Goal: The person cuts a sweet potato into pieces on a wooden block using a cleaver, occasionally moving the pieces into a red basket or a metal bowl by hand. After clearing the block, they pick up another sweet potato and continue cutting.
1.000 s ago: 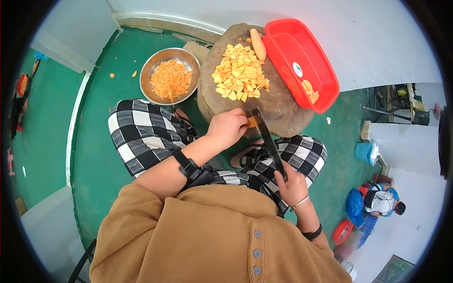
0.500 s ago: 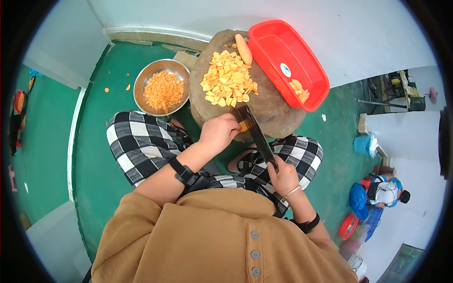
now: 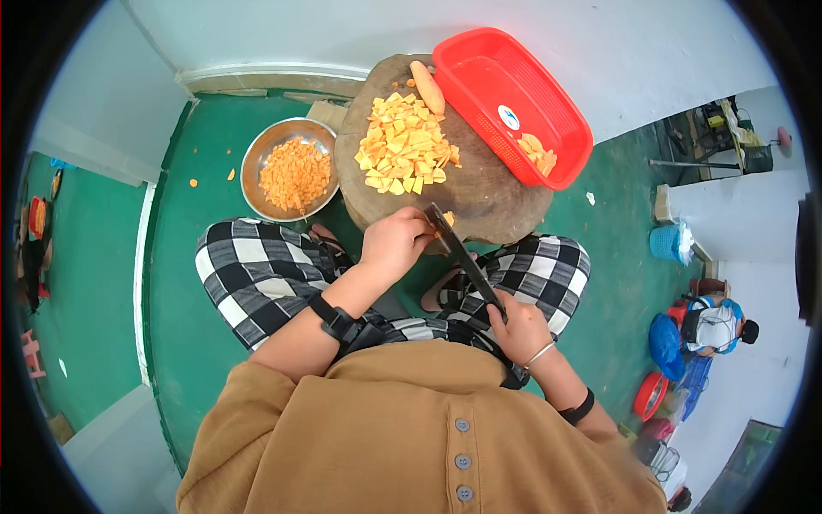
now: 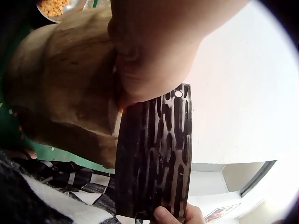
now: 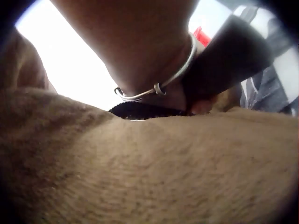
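Note:
My right hand grips a dark cleaver by its handle end. The blade stands on edge at the near rim of a round wooden chopping block. Left of the blade, my left hand pinches an orange carrot piece, mostly hidden by the fingers. A small cut carrot piece shows just beyond the blade. In the left wrist view the broad, streaked cleaver face hangs close by the left fingers. A heap of carrot chunks lies on the block, with a whole peeled carrot behind it.
A red plastic basket rests on the block's right side, with a few carrot pieces inside. On the green floor to the left sits a metal basin of diced carrot. Checked trouser legs flank the block.
The cleaver has turned from showing its face to nearly edge-on. A cut carrot piece now shows beyond its blade. The left hand keeps its pinch, and the head view has shifted slightly.

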Demonstrator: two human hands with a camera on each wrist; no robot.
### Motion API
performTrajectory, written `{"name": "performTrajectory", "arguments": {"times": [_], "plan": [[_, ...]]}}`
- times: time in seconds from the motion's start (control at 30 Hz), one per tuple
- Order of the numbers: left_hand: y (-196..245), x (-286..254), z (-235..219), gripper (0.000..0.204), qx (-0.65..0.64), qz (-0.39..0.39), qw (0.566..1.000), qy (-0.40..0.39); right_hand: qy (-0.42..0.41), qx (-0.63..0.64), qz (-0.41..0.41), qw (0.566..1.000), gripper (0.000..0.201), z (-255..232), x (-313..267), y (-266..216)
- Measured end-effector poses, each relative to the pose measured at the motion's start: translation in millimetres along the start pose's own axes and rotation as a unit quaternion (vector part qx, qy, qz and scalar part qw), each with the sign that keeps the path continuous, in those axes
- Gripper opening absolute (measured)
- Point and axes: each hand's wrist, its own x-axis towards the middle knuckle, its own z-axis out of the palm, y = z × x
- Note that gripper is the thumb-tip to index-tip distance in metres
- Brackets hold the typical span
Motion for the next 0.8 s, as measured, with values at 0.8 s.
{"name": "performTrajectory", "arguments": {"times": [0.8], "plan": [[8, 6, -6, 0.007, 0.034, 0.089, 0.992, 0.083, -0.044, -0.006, 0.043, 0.998, 0.023, 0, 30, -10]]}}
